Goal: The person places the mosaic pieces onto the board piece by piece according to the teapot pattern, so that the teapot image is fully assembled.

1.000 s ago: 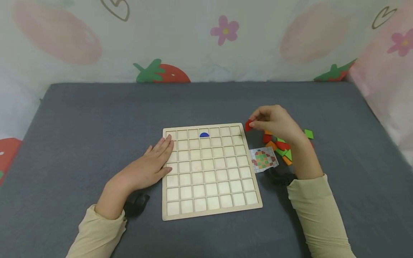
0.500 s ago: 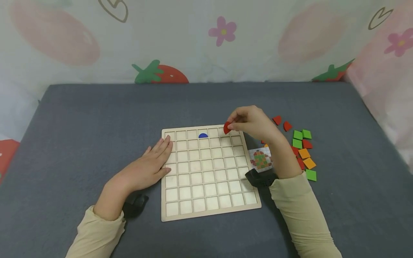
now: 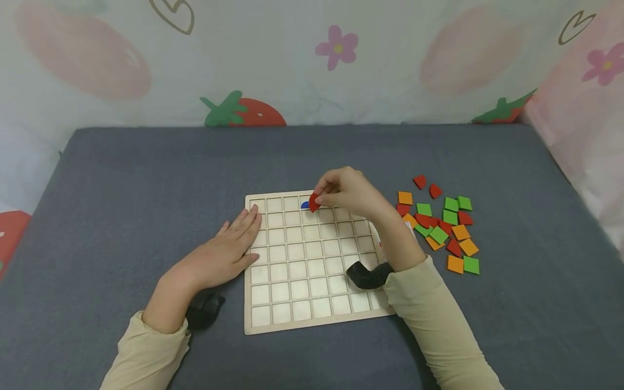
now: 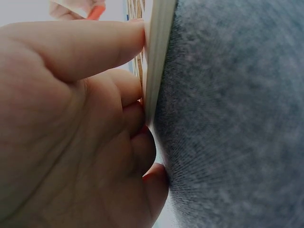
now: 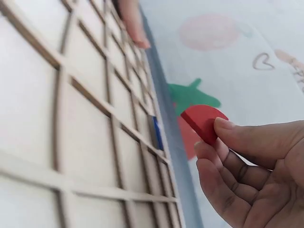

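Note:
A wooden grid board [image 3: 312,266] with square cells lies on the table. In one cell of its far row sits a blue half-circle tile [image 3: 305,205]. My right hand [image 3: 347,190] pinches a red quarter-circle tile [image 5: 204,122] between thumb and fingers, over the far row beside the blue tile, which the red one partly overlaps in the head view. My left hand [image 3: 229,252] rests with straight fingers on the board's left edge. In the left wrist view its thumb [image 4: 109,45] lies along the board's rim [image 4: 159,57].
To the right of the board lie several loose red, green and orange tiles [image 3: 450,218], some overlapping. The right forearm mostly covers a small pattern card at the board's right edge. A printed curtain [image 3: 385,65] hangs behind the grey table [image 3: 146,179].
My right hand has moved left with the red tile, from beyond the board's far right corner to the blue tile. The left hand stays in place on the board.

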Motion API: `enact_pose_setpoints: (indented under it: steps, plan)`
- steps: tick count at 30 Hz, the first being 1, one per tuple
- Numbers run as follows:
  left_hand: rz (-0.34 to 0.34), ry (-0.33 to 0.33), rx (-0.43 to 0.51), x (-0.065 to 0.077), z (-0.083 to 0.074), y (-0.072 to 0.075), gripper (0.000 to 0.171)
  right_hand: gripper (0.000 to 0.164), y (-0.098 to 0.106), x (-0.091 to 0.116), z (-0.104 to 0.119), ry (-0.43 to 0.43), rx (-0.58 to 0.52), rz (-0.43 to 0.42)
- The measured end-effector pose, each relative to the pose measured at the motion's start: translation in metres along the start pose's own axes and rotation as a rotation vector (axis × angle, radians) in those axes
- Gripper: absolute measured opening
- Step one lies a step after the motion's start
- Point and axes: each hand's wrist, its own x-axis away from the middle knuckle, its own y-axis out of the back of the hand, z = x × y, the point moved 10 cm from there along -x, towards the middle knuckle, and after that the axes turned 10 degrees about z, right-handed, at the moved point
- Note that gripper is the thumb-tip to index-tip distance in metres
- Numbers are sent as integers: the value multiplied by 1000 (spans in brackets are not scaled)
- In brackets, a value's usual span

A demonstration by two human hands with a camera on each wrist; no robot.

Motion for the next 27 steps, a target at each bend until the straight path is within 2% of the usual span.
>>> enact_pose_setpoints:
  steps: [9,20,27]
  plan:
    - [0,12,-3,-1,0,1,66,7,-24,-17,-7,-97,33,37]
    - [-2,14,-17,-2,1,2,66,7,-32,-27,2,-59,152,22]
    - [-2,13,-11,-2,0,1,66,4,-31,-27,-1,-94,186,15]
